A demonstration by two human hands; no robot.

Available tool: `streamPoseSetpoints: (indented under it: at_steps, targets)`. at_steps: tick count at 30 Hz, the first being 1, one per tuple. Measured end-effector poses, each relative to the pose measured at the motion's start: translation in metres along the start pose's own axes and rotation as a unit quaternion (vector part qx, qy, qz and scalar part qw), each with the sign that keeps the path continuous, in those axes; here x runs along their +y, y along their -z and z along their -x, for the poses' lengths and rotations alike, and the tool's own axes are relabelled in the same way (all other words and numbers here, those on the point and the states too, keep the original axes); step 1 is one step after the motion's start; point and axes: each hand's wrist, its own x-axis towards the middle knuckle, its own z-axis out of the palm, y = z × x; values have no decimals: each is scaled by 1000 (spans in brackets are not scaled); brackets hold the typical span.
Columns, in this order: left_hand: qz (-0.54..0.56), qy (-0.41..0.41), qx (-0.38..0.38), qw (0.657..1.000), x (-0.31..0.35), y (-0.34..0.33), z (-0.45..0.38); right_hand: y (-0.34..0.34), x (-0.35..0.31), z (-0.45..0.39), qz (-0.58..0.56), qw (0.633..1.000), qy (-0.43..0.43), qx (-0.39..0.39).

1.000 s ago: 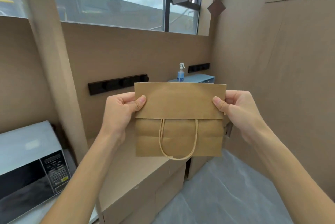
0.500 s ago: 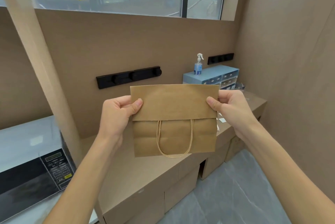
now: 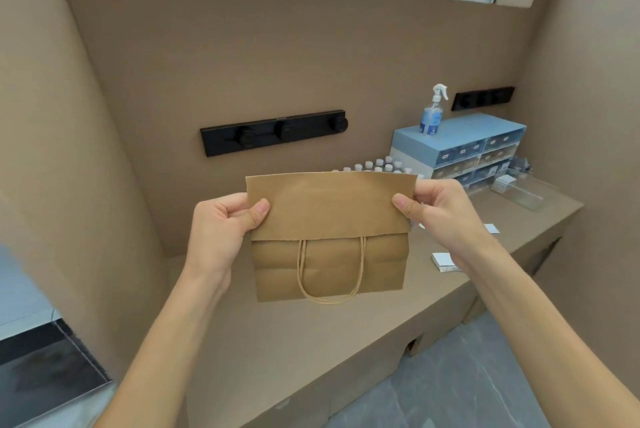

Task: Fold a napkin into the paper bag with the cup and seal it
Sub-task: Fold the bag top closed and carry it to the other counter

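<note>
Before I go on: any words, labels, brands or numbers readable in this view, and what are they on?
No text can be read.
Brown paper bag with twisted handles, pinched by left hand and right hand: no print visible.
Clear spray bottle with blue label: print too small.
Blue drawer unit: drawer labels blurred.
Row of white-capped bottles: nothing legible.
Black wall rail with knobs: no markings seen.
</note>
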Motion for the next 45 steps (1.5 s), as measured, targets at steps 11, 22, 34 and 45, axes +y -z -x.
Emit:
streamPoseSetpoints:
  at_steps: [11, 22, 34, 45]
  targets:
    - [-40, 49, 54, 997, -77, 37, -35, -56, 81, -77, 9, 992, -41, -118]
    - [-168, 147, 169, 960, -185, 24, -21, -115, 227, -116, 0, 976, -110, -189]
    - [-251, 252, 263, 897, -272, 24, 10, -153, 317, -91, -15, 949, -204, -240]
    - [-249, 303, 249, 886, -310, 47, 22, -179, 331, -66, 58, 943, -245, -219]
